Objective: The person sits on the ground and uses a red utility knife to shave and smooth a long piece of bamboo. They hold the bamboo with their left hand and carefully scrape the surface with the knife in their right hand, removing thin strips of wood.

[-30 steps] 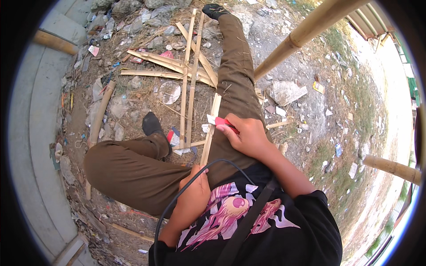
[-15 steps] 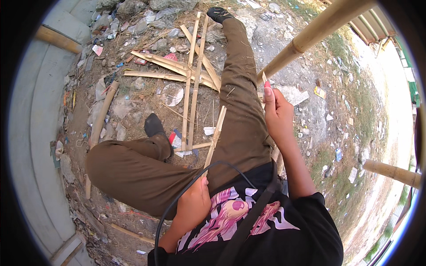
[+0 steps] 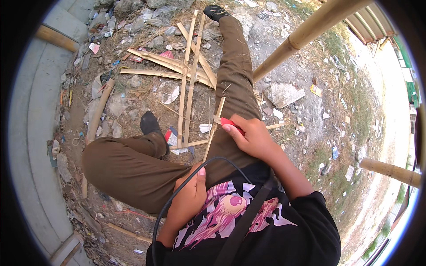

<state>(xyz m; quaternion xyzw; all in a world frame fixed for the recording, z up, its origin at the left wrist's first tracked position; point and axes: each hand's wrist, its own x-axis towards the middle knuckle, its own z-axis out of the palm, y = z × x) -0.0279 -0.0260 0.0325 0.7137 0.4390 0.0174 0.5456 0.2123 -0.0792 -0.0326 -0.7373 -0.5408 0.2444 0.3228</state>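
My left hand (image 3: 188,195) is closed near my lap around the lower end of a thin bamboo strip (image 3: 209,145), which slants upward along my outstretched thigh. In my right hand (image 3: 253,136) is a knife with a red handle (image 3: 230,124), the thumb laid along it. Its short blade (image 3: 217,119) crosses the strip and touches it below the upper tip. The grip of the left fingers is partly hidden behind the hand and a black cable (image 3: 179,188).
Split bamboo slats (image 3: 191,84) lie crossed on the littered ground beyond my bent leg. A thick bamboo pole (image 3: 295,42) slants in at the upper right, and another pole (image 3: 388,172) juts in at the right. A grey wall (image 3: 37,133) runs along the left.
My right hand has swung down and left with the knife, from beside the thick pole to the bamboo strip. My left hand keeps its hold, with the strip roughly in place.
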